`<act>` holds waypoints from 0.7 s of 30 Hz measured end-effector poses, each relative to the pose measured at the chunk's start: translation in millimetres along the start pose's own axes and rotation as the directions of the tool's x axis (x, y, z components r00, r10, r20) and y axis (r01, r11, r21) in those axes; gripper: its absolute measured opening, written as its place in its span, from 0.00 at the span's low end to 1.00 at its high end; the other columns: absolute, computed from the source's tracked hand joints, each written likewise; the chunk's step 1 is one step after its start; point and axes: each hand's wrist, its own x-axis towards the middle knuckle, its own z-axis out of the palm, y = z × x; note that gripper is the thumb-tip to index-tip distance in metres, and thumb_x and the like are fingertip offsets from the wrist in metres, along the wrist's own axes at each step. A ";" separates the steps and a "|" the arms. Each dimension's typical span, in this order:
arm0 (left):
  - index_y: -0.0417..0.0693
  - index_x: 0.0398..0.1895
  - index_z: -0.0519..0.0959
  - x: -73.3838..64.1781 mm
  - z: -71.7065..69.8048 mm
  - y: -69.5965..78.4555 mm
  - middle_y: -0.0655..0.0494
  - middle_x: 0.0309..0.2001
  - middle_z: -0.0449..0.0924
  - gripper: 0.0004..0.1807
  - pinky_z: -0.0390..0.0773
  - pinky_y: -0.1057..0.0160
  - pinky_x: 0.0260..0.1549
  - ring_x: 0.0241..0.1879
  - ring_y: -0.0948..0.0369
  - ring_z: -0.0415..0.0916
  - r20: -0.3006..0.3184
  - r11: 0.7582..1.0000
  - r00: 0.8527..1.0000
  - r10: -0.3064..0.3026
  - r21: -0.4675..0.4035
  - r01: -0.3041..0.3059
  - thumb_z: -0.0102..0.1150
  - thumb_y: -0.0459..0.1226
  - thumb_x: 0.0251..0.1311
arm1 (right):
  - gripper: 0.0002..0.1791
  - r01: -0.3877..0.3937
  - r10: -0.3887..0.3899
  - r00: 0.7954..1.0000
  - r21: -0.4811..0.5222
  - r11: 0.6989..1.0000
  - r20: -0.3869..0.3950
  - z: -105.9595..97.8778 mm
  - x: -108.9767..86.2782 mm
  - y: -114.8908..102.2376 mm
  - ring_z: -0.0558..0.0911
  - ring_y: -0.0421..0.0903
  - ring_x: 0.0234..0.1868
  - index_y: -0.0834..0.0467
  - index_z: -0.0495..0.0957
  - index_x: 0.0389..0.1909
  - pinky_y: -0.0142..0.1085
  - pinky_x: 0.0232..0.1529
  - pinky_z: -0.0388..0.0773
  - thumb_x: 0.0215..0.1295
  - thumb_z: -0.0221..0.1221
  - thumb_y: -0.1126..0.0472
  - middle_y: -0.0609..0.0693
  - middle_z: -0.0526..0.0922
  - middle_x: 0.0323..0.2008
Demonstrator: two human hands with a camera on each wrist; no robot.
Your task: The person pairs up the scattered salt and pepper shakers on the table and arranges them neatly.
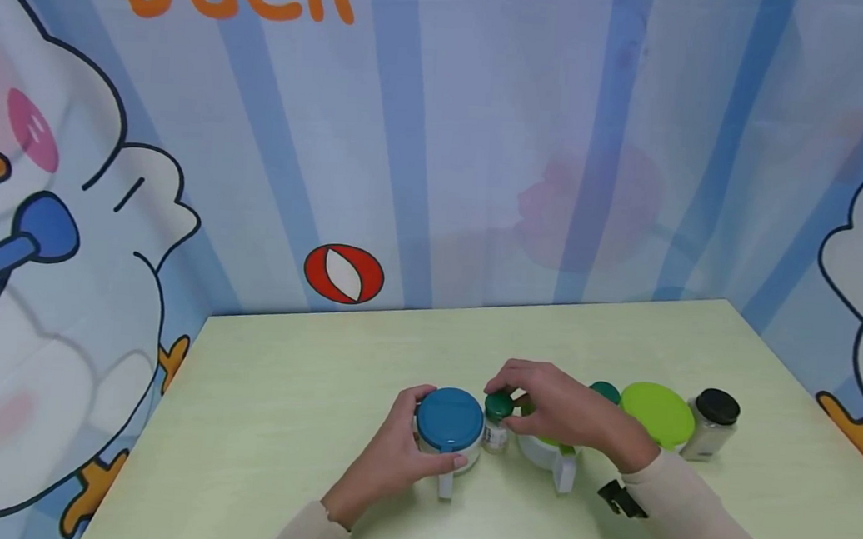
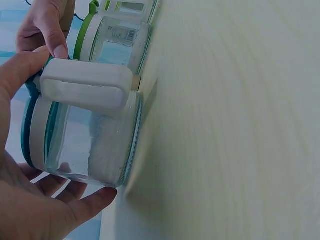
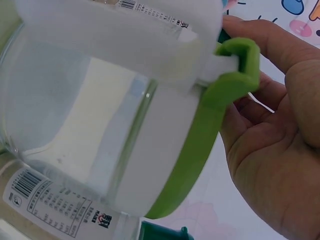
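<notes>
My left hand (image 1: 398, 451) holds a glass jar with a blue lid (image 1: 449, 419) and a white handle facing me. In the left wrist view the thumb lies at the lid by the handle (image 2: 87, 85), and the fingers curve round the far side of the glass. A pale filling shows inside the jar. With thumb and fingertips, my right hand (image 1: 561, 402) pinches the green cap (image 1: 499, 405) of a small labelled bottle (image 1: 495, 438), upright right beside the blue-lidded jar. Under the right hand stands a green-lidded glass jar (image 3: 185, 150), partly hidden by it in the head view.
Farther right stand a second green-capped bottle (image 1: 605, 390), another jar with a bright green lid (image 1: 658, 412) and a black-capped shaker (image 1: 714, 423). All share the pale table (image 1: 279, 409). A printed cloth (image 1: 471, 139) hangs behind the table's back edge.
</notes>
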 end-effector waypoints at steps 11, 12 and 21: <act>0.52 0.75 0.54 -0.4 2.7 0.3 0.47 0.73 0.61 0.55 0.70 0.37 0.65 0.71 0.45 0.61 -0.005 1.000 1.000 -0.010 -0.005 0.010 0.78 0.54 0.50 | 0.22 -0.015 0.015 1.000 0.007 1.000 -0.001 0.2 -0.7 0.2 0.83 0.43 0.50 0.59 0.79 0.58 0.30 0.46 0.84 0.62 0.68 0.66 0.49 0.80 0.51; 0.51 0.75 0.54 -0.2 2.9 0.2 0.47 0.73 0.61 0.55 0.70 0.37 0.65 0.72 0.45 0.61 -0.005 1.000 1.000 -0.008 -0.005 0.008 0.78 0.53 0.50 | 0.22 -0.016 0.016 1.000 0.009 1.000 -0.001 0.2 -0.7 -0.2 0.83 0.44 0.50 0.59 0.79 0.58 0.30 0.46 0.84 0.62 0.69 0.66 0.49 0.80 0.51; 0.50 0.75 0.53 0.3 2.9 1.0 0.46 0.74 0.59 0.56 0.69 0.36 0.65 0.72 0.43 0.60 -0.002 1.000 1.000 -0.004 0.006 0.004 0.78 0.53 0.50 | 0.21 -0.024 0.024 1.000 0.022 0.999 0.005 -2.6 -0.9 -2.2 0.82 0.42 0.49 0.58 0.79 0.57 0.32 0.48 0.84 0.63 0.69 0.66 0.48 0.80 0.50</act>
